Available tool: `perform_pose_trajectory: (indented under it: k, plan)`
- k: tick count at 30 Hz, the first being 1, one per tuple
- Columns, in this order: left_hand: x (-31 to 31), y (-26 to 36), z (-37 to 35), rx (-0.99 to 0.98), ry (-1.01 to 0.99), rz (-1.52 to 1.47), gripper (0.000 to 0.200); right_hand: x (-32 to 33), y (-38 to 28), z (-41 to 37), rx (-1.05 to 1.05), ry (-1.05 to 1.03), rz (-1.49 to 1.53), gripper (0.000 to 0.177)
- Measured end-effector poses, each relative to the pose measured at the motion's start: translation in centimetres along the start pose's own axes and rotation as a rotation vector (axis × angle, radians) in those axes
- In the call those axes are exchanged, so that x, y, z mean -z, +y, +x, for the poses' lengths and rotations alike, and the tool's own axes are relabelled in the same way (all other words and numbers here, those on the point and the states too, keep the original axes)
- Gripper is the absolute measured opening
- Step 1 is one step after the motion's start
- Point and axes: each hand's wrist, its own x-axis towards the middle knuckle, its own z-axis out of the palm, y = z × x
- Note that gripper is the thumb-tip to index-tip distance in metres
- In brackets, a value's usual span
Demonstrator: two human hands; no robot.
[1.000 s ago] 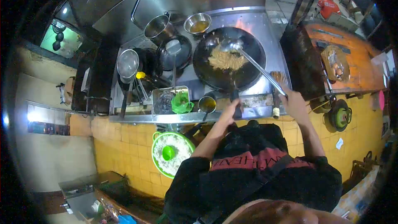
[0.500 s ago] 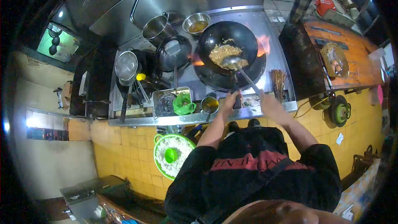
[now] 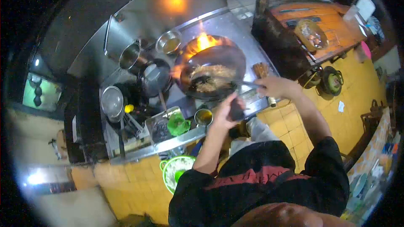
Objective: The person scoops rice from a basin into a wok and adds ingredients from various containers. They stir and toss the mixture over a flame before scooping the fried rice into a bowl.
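A black wok [image 3: 235, 61] is tilted over the burner, and brown fried rice [image 3: 214, 73] lies blurred along its inside. My left hand [image 3: 225, 113] is closed around the dark wok handle [image 3: 237, 110] at the near side. My right hand [image 3: 277, 87] grips a metal ladle [image 3: 248, 84]; its shaft reaches into the wok, and its head is hard to make out among the rice. Tall orange flames [image 3: 205, 41] rise behind the wok's far rim.
Left of the wok are a second wok [image 3: 153, 75] with a spatula, a deep pot [image 3: 129, 56], a metal bowl [image 3: 169, 42] and a strainer [image 3: 112, 101]. A cup of oil [image 3: 204, 117] and a green bag [image 3: 177, 125] sit near the front edge. A rice basin [image 3: 170, 172] stands below.
The wok has tipped and the rice has spread and blurred inside it. Flames have flared up behind the rim. My right hand has drawn the ladle back rightward; the view has turned and shifted.
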Motion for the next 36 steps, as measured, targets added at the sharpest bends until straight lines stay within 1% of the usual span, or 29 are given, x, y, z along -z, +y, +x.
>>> perform_pose_trajectory:
  k: [1,2,3,4,5,6,7,9,10,11,13,14,15,16,17,19,20,21,22,23,25,27,28,29,31,32,33,35,36]
  plan:
    - [2.1,0.7,1.8,-0.071,0.037,0.056,0.021,-1.6,1.1,0.1,0.022,0.105,-0.073,0.043]
    - [4.3,0.5,3.3,-0.143,0.15,0.188,0.02,-2.0,1.6,-0.1,0.016,0.105,-0.037,0.044]
    - [6.2,0.0,4.4,-0.146,0.223,0.261,0.016,-2.5,2.1,-0.4,0.014,0.097,0.0,0.045]
    - [7.5,-1.0,5.1,-0.147,0.231,0.254,0.015,-3.9,2.9,-0.3,0.003,0.097,-0.002,0.045]
    - [8.1,-1.8,5.3,-0.156,0.239,0.253,0.013,-5.4,3.7,0.3,-0.024,0.151,-0.027,0.038]
    - [6.6,-3.5,4.1,-0.19,0.243,0.247,0.013,-5.8,4.1,0.7,-0.048,0.209,-0.053,0.032]
    - [4.0,-5.6,1.6,-0.216,0.265,0.235,0.013,-6.2,4.1,0.6,-0.048,0.203,-0.043,0.032]
    - [0.3,-6.4,-3.1,-0.031,0.213,0.41,0.016,-7.2,3.3,0.5,-0.033,0.298,0.0,0.032]
    - [0.7,-6.0,-3.0,-0.033,0.246,0.452,0.017,-5.6,1.4,-0.9,0.015,0.246,0.056,0.031]
    - [1.0,-5.1,-2.1,-0.035,0.279,0.488,0.018,-7.0,3.9,0.0,0.19,0.352,0.004,0.029]
    - [5.1,-1.9,2.3,-0.13,0.262,0.528,0.019,-6.3,3.6,-0.7,0.206,0.352,-0.122,0.029]
    - [6.3,-0.5,3.2,-0.165,0.233,0.452,0.019,-7.0,3.8,-0.5,0.221,0.328,-0.118,0.029]
    - [7.3,0.3,3.9,-0.209,0.193,0.382,0.02,-7.6,4.1,0.1,0.136,0.335,-0.132,0.03]
    - [8.8,0.1,4.7,-0.266,0.173,0.409,0.019,-7.7,4.4,0.8,0.048,0.352,-0.152,0.031]
    - [5.3,-1.4,2.1,-0.248,0.365,0.453,0.02,-8.0,4.4,1.1,0.057,0.36,-0.165,0.031]
    - [4.5,-5.7,1.1,-0.226,0.261,0.388,0.019,-9.2,3.9,1.4,-0.154,0.393,-0.164,0.033]
    - [3.8,-7.1,-0.5,-0.122,0.244,0.384,0.018,-8.5,2.7,0.6,-0.127,0.398,-0.157,0.033]
    - [2.7,-7.4,-1.9,-0.022,0.228,0.385,0.018,-8.3,2.9,0.5,-0.116,0.387,-0.148,0.033]
    - [1.8,-6.8,-2.2,-0.022,0.216,0.391,0.018,-7.8,3.8,0.6,-0.019,0.386,-0.12,0.032]
    - [3.7,-5.6,0.1,-0.005,0.239,0.437,0.018,-7.6,4.7,0.4,0.074,0.373,-0.089,0.032]
    - [4.7,-1.2,2.1,-0.145,0.18,0.471,0.019,-6.7,5.1,0.3,0.089,0.302,-0.138,0.032]
    - [7.2,-0.3,4.8,-0.301,0.225,0.35,0.02,-6.3,4.2,0.1,-0.019,0.221,-0.061,0.039]
    - [8.1,-1.8,5.0,-0.293,0.217,0.398,0.02,-8.0,5.8,1.5,-0.046,0.287,-0.112,0.038]
    - [2.7,-3.2,1.9,-0.25,0.45,0.45,0.02,-7.8,5.5,1.7,-0.035,0.298,-0.118,0.038]
    - [3.6,-7.5,1.4,-0.185,0.255,0.361,0.02,-8.4,4.4,1.8,-0.151,0.336,-0.152,0.037]
    - [2.3,-8.4,0.1,-0.147,0.246,0.345,0.02,-7.2,3.6,1.2,-0.161,0.261,-0.092,0.041]
    - [0.8,-8.6,-0.8,-0.113,0.233,0.33,0.02,-6.4,4.1,1.2,-0.151,0.257,-0.093,0.041]
    - [2.3,-6.3,1.6,-0.072,0.312,0.463,0.022,-5.7,6.0,0.8,0.021,0.191,-0.073,0.044]
    - [2.7,-3.8,2.9,-0.152,0.304,0.41,0.023,-5.1,6.5,0.8,0.046,0.141,-0.002,0.044]
